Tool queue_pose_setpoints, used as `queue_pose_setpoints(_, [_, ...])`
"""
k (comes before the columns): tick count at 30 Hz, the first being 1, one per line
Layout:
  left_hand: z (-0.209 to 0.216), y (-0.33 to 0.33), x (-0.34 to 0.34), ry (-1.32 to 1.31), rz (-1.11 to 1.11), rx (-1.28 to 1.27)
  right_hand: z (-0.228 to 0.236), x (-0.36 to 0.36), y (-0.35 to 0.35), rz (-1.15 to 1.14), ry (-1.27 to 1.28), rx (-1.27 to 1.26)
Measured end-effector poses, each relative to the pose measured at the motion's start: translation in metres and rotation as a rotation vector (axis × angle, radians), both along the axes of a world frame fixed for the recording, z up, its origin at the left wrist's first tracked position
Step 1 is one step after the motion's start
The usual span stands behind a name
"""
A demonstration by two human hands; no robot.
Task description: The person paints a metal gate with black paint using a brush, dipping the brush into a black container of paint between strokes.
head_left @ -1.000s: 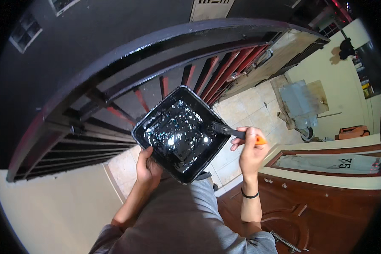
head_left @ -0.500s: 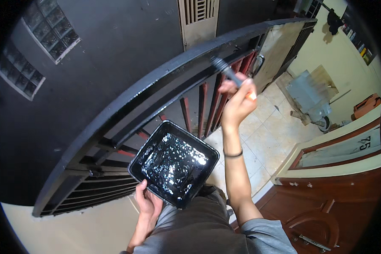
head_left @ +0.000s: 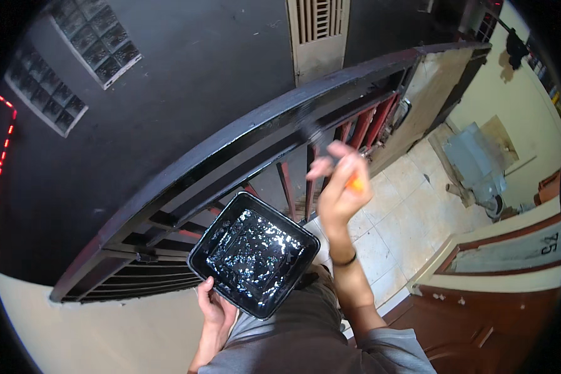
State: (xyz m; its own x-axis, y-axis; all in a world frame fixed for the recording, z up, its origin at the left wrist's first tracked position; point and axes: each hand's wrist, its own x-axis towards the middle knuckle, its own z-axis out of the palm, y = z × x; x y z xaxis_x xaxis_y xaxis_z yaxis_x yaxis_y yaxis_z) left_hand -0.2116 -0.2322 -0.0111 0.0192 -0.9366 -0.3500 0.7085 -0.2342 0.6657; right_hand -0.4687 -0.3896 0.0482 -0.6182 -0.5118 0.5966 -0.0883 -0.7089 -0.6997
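Note:
My left hand [head_left: 215, 306] grips the near left edge of a square black tray [head_left: 295, 268], thumb over the rim. Glossy wet black paint [head_left: 252, 252] covers its bottom. In my right hand [head_left: 343, 187] is a paintbrush [head_left: 319, 140], its dark head blurred by motion; an orange spot shows at the palm. The brush head is close to the upper part of a curved metal gate [head_left: 227, 144], just under the top rail. Whether its bristles touch the metal, I cannot tell. Black coats most of the gate, while several upright bars [head_left: 373, 124] show red.
Beyond the gate stands a dark wall [head_left: 187, 56] with glass-block windows. A wooden panel [head_left: 439, 78] adjoins the gate's far right end. On the tiled floor [head_left: 383, 230] to the right, boards [head_left: 477, 156] lean by a pale wall. A brown wooden door [head_left: 442, 324] is at near right.
My right hand has swept the brush left and a little nearer along the gate. The whole view has shifted slightly. The tray stays in my left hand, nearly still.

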Motion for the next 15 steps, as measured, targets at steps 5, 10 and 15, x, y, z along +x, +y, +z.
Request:
queue_pose_setpoints(5, [-0.001, 0.008, -0.032, 0.008, 0.091, -0.002, 0.009, -0.037, 0.007, 0.238, 0.017, 0.0])
queue_pose_setpoints(10, [0.016, 0.008, -0.072, 0.102, 0.101, -0.094, 0.032, -0.107, -0.021, -0.091, 0.014, 0.049])
queue_pose_setpoints(15, [0.015, 0.01, -0.1, 0.078, 0.164, -0.175, 0.039, -0.084, 0.061, 0.348, 0.31, 0.202])
